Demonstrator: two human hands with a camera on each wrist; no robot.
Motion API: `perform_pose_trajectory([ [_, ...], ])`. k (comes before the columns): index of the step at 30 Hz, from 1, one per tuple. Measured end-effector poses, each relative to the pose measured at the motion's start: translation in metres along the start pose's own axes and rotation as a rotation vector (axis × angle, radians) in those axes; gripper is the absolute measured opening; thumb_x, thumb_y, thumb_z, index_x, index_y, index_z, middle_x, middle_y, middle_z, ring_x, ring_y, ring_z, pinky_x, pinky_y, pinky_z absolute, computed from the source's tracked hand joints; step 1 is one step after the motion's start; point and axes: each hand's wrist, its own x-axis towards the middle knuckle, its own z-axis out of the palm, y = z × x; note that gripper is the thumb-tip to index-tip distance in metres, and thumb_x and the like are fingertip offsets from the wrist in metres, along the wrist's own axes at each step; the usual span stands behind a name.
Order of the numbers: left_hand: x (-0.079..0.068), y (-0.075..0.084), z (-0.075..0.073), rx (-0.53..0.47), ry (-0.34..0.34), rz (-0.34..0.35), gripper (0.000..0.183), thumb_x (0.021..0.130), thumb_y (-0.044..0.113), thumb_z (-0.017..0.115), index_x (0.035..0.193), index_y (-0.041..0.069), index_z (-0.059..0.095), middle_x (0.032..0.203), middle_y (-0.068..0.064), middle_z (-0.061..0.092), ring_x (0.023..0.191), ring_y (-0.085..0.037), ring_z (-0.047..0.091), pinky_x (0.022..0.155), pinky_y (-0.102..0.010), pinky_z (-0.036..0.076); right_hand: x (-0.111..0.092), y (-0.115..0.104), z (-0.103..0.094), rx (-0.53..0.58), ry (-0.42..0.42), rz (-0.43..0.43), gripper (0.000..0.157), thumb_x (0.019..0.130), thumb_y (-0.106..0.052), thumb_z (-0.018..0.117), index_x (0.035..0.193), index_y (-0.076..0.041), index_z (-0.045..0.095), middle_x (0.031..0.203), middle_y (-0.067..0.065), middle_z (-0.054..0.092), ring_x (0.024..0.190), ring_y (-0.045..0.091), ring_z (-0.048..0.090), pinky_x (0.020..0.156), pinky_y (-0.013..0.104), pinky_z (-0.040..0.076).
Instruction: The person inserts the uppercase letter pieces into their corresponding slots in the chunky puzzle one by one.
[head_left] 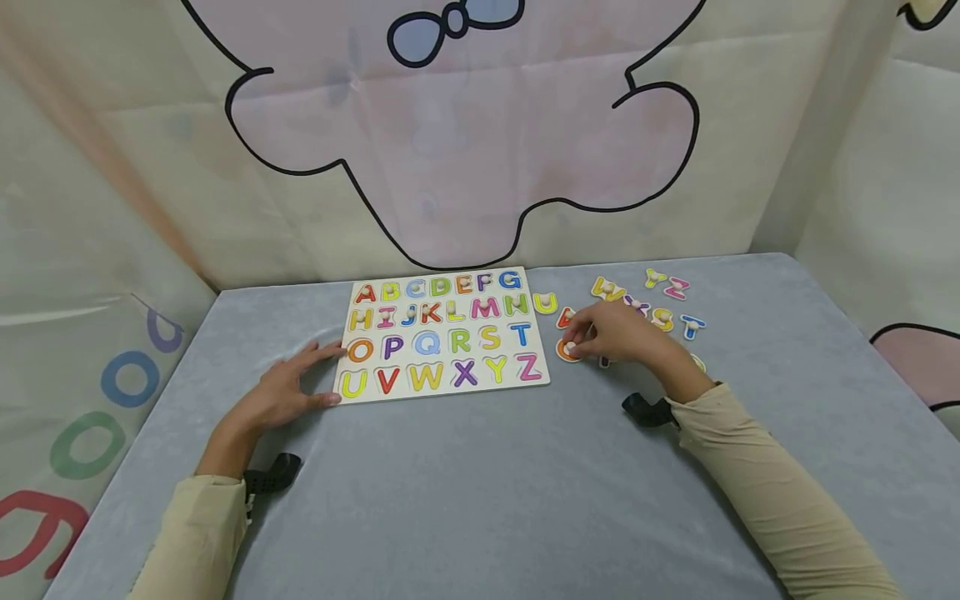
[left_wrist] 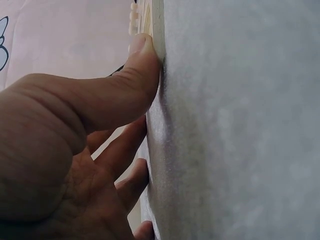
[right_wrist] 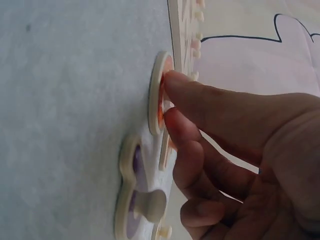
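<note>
A white alphabet puzzle board (head_left: 443, 343) lies on the grey-blue table. Knobbed letters A to N sit in its upper two rows; the lower rows show flat, coloured letter shapes. My left hand (head_left: 285, 396) is at the board's left side, its thumb (left_wrist: 142, 65) and fingertips touching the edge, fingers spread. Just right of the board, my right hand (head_left: 615, 332) pinches an orange letter O piece (right_wrist: 156, 95) by its knob with thumb and forefinger. The piece stands close over the cloth. A purple letter piece (right_wrist: 132, 190) with a pale knob lies beside it.
Loose letters lie around and beyond my right hand: a yellow U (head_left: 545, 303), a yellow W (head_left: 607, 289), a yellow Y (head_left: 655, 277), a pink Z (head_left: 677, 288) and a blue T (head_left: 692, 326). A printed curtain (head_left: 435, 167) hangs behind the table's far edge.
</note>
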Motion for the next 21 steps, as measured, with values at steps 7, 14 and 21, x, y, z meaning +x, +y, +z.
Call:
perform_pose_trajectory([
  [7, 0.0, -0.001, 0.0, 0.004, 0.01, 0.015, 0.073, 0.082, 0.024, 0.081, 0.147, 0.018, 0.046, 0.163, -0.026, 0.022, 0.15, -0.052, 0.013, 0.113, -0.074, 0.009, 0.002, -0.005, 0.0, -0.031, 0.026, -0.032, 0.011, 0.087, -0.015, 0.076, 0.098, -0.011, 0.075, 0.088, 0.001, 0.071, 0.078, 0.015, 0.058, 0.064, 0.026, 0.045],
  [14, 0.002, -0.001, 0.0, 0.01, 0.005, -0.014, 0.078, 0.082, 0.026, 0.081, 0.15, 0.019, 0.043, 0.163, -0.029, 0.018, 0.147, -0.057, 0.013, 0.11, -0.077, 0.012, 0.021, -0.038, 0.004, -0.017, 0.055, -0.079, 0.013, 0.086, -0.02, 0.078, 0.098, -0.016, 0.077, 0.088, -0.001, 0.071, 0.079, 0.016, 0.057, 0.066, 0.028, 0.044],
  [21, 0.001, 0.0, 0.001, -0.007, 0.012, -0.029, 0.079, 0.081, 0.025, 0.082, 0.15, 0.019, 0.043, 0.163, -0.028, 0.017, 0.147, -0.059, 0.012, 0.11, -0.077, 0.012, 0.06, -0.097, 0.024, -0.054, -0.031, -0.169, 0.01, 0.089, -0.02, 0.075, 0.098, -0.017, 0.076, 0.092, -0.003, 0.071, 0.085, 0.014, 0.06, 0.072, 0.026, 0.045],
])
